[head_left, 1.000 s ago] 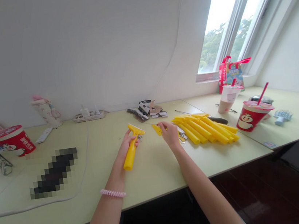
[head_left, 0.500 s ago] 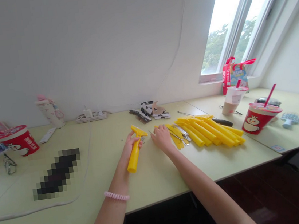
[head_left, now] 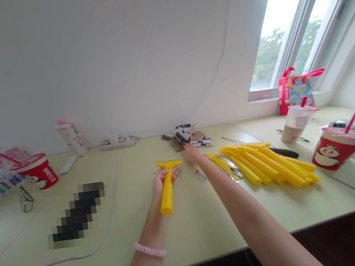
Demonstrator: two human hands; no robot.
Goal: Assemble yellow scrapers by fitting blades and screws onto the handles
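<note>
My left hand [head_left: 160, 185] is closed around a yellow T-shaped scraper handle [head_left: 167, 191], its wide head pointing away from me. Over at the small pile by the wall, my right hand [head_left: 192, 153] has its fingers on a small black packet [head_left: 182, 137]; they look pinched on its edge, partly hidden. Beneath the right wrist lies a slim tool with a red-and-clear end [head_left: 200, 175]. Tiny screws [head_left: 178, 174] are scattered just right of the scraper handle. Thin yellow and metal pieces [head_left: 222, 164] lie right of my right forearm.
Several more yellow scraper handles [head_left: 266, 165] are heaped on the right. Beyond them stand a red cup [head_left: 333, 149] and a clear drink cup [head_left: 297, 123]. A power strip [head_left: 118, 143] is against the wall, its white cable [head_left: 114, 189] crossing the table. Another red cup [head_left: 40, 170] stands left.
My right hand has gone from beside the thin pieces up to the packets by the wall. The slim tool now shows on the table. The scraper handle has turned more upright in my left hand.
</note>
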